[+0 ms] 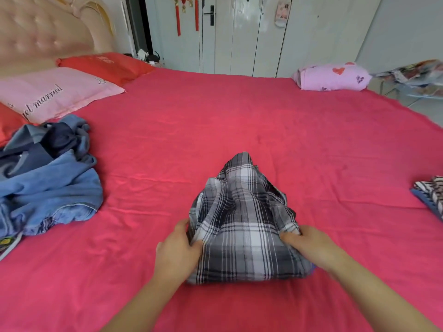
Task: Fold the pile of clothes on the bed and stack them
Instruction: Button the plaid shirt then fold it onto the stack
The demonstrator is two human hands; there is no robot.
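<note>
On the red bed (239,116), a person's left hand (177,250) and right hand (309,245) each gripped a side of a partly folded plaid shirt (242,224), while a heap of unfolded denim clothes (48,183) lay at left and what looked like folded pieces (431,195) sat far right.

Cloth all over the bed
Matt pink-red bed sheet (239,116), faintly creased; thin woven plaid shirt (242,226); coarser blue denim pile (48,183); tufted padded headboard (43,32); glossy white wardrobe doors (239,37).
</note>
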